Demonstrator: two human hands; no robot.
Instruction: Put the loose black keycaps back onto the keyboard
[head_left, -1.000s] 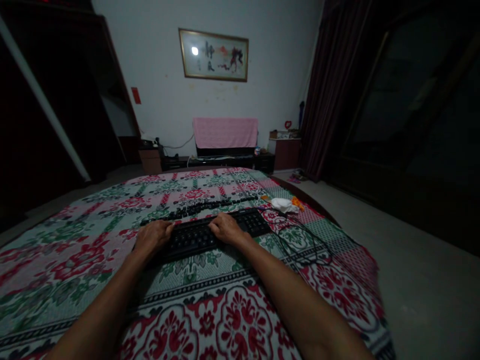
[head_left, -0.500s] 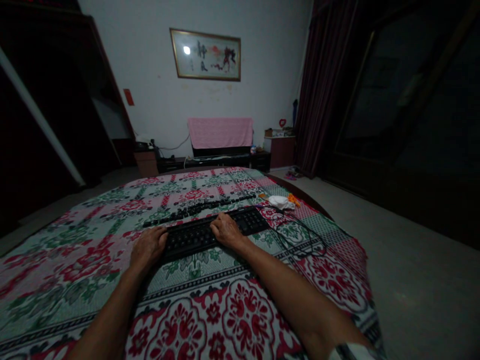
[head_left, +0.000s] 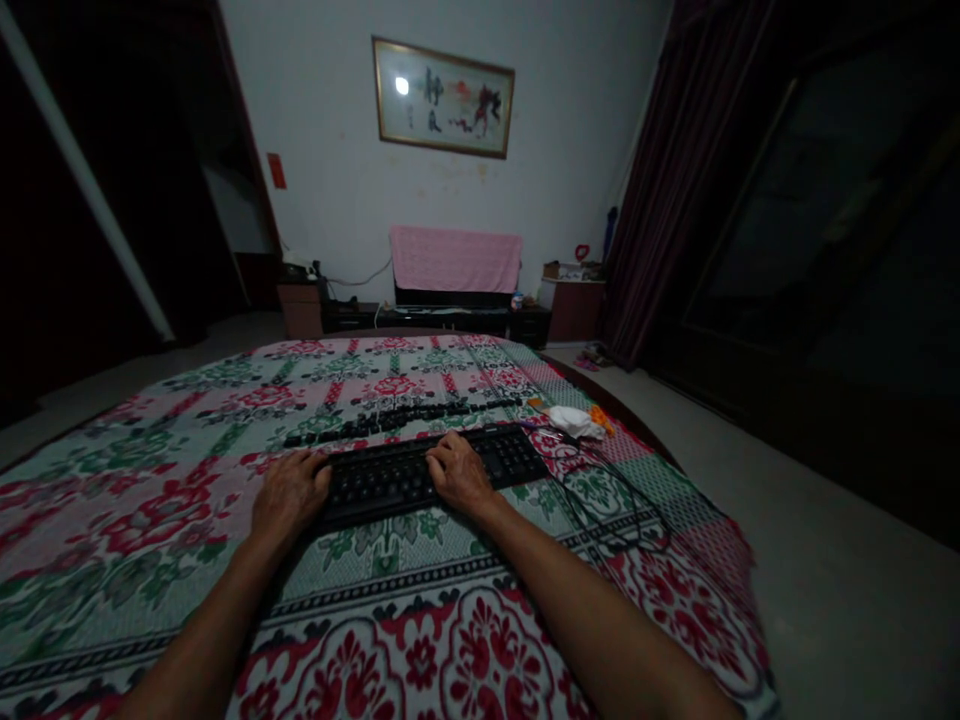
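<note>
A black keyboard (head_left: 386, 482) lies on the patterned cloth in front of me. My left hand (head_left: 291, 490) is wrapped round its left end, with the thumb at its edge. My right hand (head_left: 459, 474) rests over the keys right of the middle, fingers curled and close together at the back rows; anything between the fingertips is hidden. Behind the keyboard, loose black keycaps (head_left: 397, 417) lie in an uneven row. A black cable (head_left: 630, 492) trails on the cloth to the right of the keyboard.
A crumpled white cloth or tissue (head_left: 576, 422) and an orange item (head_left: 602, 421) lie beyond the keyboard's right end. The red, green and white tablecloth (head_left: 360, 560) covers the rounded table. A pink towel (head_left: 456, 258) hangs over a screen against the far wall.
The camera view has shifted slightly, so the scene sits a little farther right. Both hands stay at the same places on the keyboard.
</note>
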